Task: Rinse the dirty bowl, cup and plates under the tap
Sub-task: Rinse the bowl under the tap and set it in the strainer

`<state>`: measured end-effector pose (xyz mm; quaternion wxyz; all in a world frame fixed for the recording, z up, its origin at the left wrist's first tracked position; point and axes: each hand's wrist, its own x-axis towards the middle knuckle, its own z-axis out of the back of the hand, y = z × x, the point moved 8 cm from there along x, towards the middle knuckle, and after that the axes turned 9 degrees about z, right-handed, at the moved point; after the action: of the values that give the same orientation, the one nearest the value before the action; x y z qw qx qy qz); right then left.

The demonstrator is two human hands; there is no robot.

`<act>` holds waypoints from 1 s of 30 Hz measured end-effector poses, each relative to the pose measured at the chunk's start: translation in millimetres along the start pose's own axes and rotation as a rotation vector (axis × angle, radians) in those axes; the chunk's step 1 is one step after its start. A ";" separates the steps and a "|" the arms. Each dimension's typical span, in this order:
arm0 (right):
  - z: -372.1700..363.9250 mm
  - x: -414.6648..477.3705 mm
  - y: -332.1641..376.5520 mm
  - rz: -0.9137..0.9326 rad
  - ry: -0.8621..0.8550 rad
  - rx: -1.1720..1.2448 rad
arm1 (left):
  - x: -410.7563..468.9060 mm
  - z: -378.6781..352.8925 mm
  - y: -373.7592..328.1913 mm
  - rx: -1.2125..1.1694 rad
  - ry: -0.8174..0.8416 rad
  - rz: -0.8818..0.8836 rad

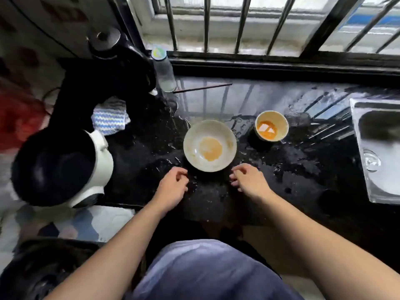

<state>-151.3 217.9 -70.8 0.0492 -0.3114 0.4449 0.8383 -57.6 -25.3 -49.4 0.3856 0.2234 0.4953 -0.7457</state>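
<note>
Task status: by the look of the dishes, rinsing has not begun. Both visible dishes carry orange residue and stand on the wet black countertop (216, 202), not in the sink.

Nearest the camera, the left hand (173, 187) and right hand (249, 180) lie low over the countertop at centre frame, one on each side of the near rim of the bowl. Left hand: fingers (180, 173) loosely curled and slightly apart, holding nothing; the tips are just beside the bowl's lower-left rim, and contact cannot be confirmed. Right hand: fingers (237, 172) likewise curled and apart, empty, just beside the lower-right rim.

The bowl (210, 146) stands upright at centre frame with a pale orange pool in its base. Beyond it, to the right, the cup (272, 126) stands upright, well apart from both hands, with a thicker orange deposit inside.

The steel sink (376, 152) occupies the right edge of the frame. No tap and no plates are in view.

Remaining, as judged: lift the bowl, carry it right to the sink, rinse; repeat for the cup and plates.
</note>
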 end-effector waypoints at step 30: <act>214.6 -161.8 -166.2 -0.233 -0.616 0.147 | -49.9 -269.2 -121.6 0.481 0.292 -0.206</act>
<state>-64.6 515.6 -10.1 0.2993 -0.0878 0.4298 0.8473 -137.5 263.3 -55.1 0.1687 0.3618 0.3745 -0.8369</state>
